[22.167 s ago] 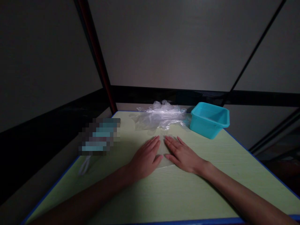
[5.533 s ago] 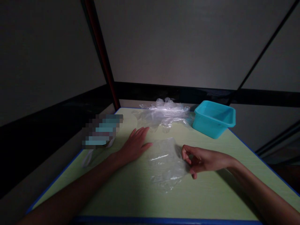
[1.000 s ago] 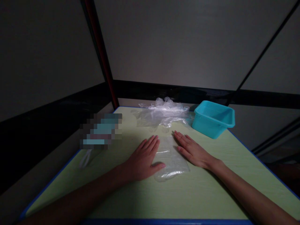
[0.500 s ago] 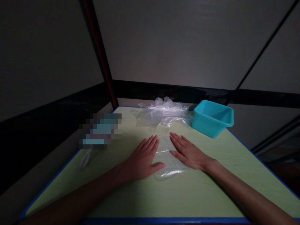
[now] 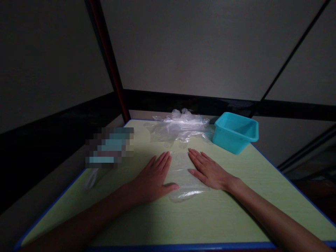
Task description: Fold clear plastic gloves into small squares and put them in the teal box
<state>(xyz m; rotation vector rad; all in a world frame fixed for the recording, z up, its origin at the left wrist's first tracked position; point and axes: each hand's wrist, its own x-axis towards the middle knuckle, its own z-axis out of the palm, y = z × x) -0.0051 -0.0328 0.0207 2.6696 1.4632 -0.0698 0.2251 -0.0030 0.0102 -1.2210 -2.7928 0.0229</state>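
Note:
A clear disposable plastic glove [image 5: 182, 177] lies flat on the table, between and partly under my hands. My left hand [image 5: 154, 178] rests palm down on its left edge, thumb stretched toward the middle. On the right side, my right hand [image 5: 207, 169] also lies flat, palm down, its thumb pointing inward over the plastic. Both hands have their fingers extended and grip nothing. Just beyond the fingertips sits a loose pile of clear plastic gloves [image 5: 181, 127], some finger shapes showing.
A turquoise plastic basket [image 5: 231, 136] stands at the back right of the light green table [image 5: 183, 224], which has a blue edge. At the left lies a pixelated object [image 5: 110, 147] with a pale loop [image 5: 91, 178]. Walls close in behind and at left.
My left hand has slid slightly left across the plastic glove, widening the gap between my hands. My right hand stays in about the same place. The view has shifted a little.

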